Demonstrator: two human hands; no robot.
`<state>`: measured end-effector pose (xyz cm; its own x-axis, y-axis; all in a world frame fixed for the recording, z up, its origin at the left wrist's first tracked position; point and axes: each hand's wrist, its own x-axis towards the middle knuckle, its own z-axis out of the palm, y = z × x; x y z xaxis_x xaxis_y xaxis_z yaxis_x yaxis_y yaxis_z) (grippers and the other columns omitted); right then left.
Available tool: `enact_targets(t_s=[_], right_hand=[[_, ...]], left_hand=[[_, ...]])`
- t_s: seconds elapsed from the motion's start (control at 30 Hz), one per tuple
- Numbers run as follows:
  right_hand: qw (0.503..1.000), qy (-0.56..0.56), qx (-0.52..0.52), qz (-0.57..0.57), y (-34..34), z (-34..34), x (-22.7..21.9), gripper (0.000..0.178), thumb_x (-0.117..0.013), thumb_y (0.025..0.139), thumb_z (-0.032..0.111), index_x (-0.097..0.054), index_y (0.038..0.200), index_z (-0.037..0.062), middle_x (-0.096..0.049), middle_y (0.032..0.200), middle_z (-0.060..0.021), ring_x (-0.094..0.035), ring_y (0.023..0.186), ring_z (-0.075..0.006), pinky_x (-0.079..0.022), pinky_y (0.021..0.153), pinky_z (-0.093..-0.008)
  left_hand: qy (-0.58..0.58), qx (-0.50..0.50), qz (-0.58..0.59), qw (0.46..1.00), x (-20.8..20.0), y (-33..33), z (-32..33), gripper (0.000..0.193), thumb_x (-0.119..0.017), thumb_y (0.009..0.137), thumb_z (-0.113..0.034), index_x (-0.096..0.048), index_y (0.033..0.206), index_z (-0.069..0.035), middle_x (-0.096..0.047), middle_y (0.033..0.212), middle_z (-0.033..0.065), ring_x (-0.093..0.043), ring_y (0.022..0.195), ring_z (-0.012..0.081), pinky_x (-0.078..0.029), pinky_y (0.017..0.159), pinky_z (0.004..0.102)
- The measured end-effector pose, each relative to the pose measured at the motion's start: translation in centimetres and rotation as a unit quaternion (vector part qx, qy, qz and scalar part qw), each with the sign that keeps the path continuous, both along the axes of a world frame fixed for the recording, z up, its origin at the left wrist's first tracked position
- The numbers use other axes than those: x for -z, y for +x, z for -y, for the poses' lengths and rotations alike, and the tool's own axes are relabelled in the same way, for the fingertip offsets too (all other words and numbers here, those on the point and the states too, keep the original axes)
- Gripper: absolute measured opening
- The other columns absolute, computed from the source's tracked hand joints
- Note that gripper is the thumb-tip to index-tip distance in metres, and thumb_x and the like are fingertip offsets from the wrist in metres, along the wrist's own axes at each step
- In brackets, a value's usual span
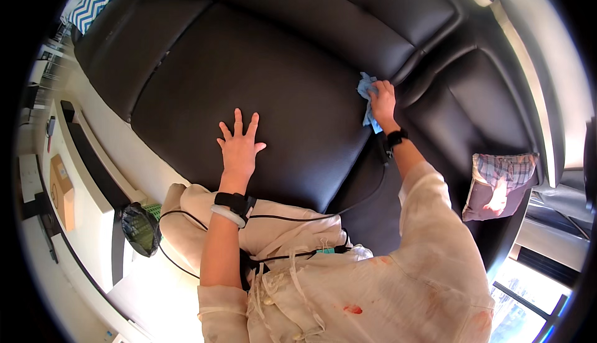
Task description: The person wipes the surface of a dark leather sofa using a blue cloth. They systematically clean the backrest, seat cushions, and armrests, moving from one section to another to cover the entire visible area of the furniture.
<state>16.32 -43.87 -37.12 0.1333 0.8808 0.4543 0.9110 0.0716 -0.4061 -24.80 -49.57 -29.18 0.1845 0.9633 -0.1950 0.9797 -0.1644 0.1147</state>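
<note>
My left hand (239, 148) lies flat on the seat of a black leather sofa (280, 88), its fingers spread and nothing in it. Further right, my right hand (384, 102) is closed on a blue cloth (367, 97). The crumpled cloth rests against the seat's right edge, close to where the backrest meets the seat. Part of it is hidden under my fingers. A black band sits on each wrist, and a pale ring circles the left one as well.
A printed cushion (500, 187) leans at the right end of the sofa; a zigzag cushion (93, 4) is at the far left. Black cables (292, 217) run across my lap. To the left stand a bin with a dark bag (142, 230) and a white cabinet (87, 187) with a cardboard box (61, 190).
</note>
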Motion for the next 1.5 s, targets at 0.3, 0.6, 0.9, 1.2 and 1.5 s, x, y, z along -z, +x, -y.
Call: enact_targets(t_s=[0.3,0.6,0.9,1.2,1.5], right_hand=[[0.895,-0.075,-0.434,-0.073,-15.3,13.9,-4.9,0.032,-0.071,0.07,0.003,-0.062,0.101,0.0058,-0.059,0.112,-0.0142,-0.056,0.106,-0.0341,-0.045,0.09,-0.0459],[0.997,0.023,0.063,0.023,-1.9,4.1,2.1,0.025,-0.064,0.082,0.005,-0.066,0.107,0.0043,-0.059,0.119,-0.0182,-0.053,0.105,-0.0396,-0.042,0.09,-0.0483],[0.879,-0.133,-0.453,0.074,-16.1,16.8,-3.2,0.057,-0.064,0.091,0.039,-0.051,0.142,0.0185,-0.05,0.144,-0.0096,-0.048,0.131,-0.0305,-0.039,0.096,-0.048],[0.988,-0.082,0.119,0.046,-3.5,1.1,1.5,0.039,-0.064,0.092,0.032,-0.068,0.127,0.0151,-0.056,0.133,-0.0103,-0.047,0.121,-0.0335,-0.038,0.094,-0.0508],[0.985,0.011,-0.172,-0.019,-6.2,4.4,-2.0,0.022,-0.078,0.073,0.008,-0.071,0.094,0.007,-0.06,0.102,-0.009,-0.054,0.099,-0.0319,-0.045,0.085,-0.0426]], left_hand=[[-0.001,-0.002,-0.02,1.0,-0.5,-0.7,0.2,0.078,-0.072,0.087,-0.04,-0.036,0.155,-0.03,-0.022,0.165,0.015,-0.033,0.139,0.0584,-0.045,0.101,0.0684],[0.019,-0.004,-0.002,1.0,0.4,0.2,0.1,0.078,-0.073,0.084,-0.039,-0.038,0.154,-0.033,-0.026,0.165,0.0118,-0.034,0.139,0.0565,-0.047,0.1,0.0682],[0.006,0.002,-0.017,1.0,-0.1,-1.0,0.2,0.077,-0.073,0.088,-0.039,-0.036,0.155,-0.03,-0.024,0.165,0.0147,-0.035,0.139,0.0575,-0.046,0.101,0.0677],[0.011,0.009,-0.007,1.0,0.2,0.3,0.1,0.078,-0.072,0.087,-0.042,-0.036,0.155,-0.03,-0.024,0.165,0.0145,-0.035,0.139,0.0574,-0.046,0.101,0.0672],[0.006,-0.001,-0.021,1.0,-0.3,-0.7,0.1,0.077,-0.071,0.088,-0.041,-0.036,0.155,-0.03,-0.023,0.165,0.0141,-0.035,0.139,0.0566,-0.046,0.102,0.0667]])
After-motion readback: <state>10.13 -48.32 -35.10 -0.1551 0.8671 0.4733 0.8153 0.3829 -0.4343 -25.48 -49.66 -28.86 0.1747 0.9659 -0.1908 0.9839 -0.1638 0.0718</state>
